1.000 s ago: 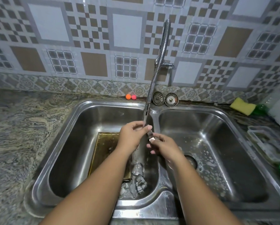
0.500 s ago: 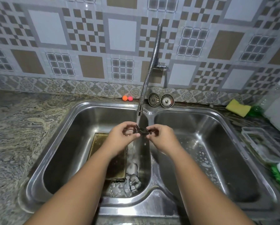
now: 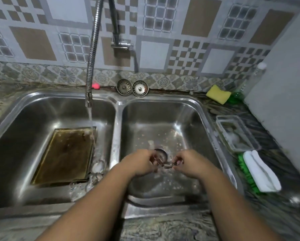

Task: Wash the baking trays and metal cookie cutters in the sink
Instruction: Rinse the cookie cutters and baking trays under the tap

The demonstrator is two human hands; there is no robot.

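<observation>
Double steel sink [image 3: 116, 129], two basins. The left basin held one brown-stained baking tray [image 3: 65, 153], lying flat, with loose cookie cutters [image 3: 93, 178] heaped just beside its near right corner; the faucet [image 3: 91, 49] ran water at the tray's far right corner. Over the right basin, left hand [image 3: 139, 162] and right hand [image 3: 191, 163] each pinched one end of a small cutter [image 3: 166, 165], its shape blurred.

My left hand [image 3: 139, 163] and right hand [image 3: 190, 162] pinch a small silvery metal cookie cutter [image 3: 167, 165]; a round steel drain [image 3: 161, 151] lies just beyond my fingers [image 3: 150, 157].
</observation>
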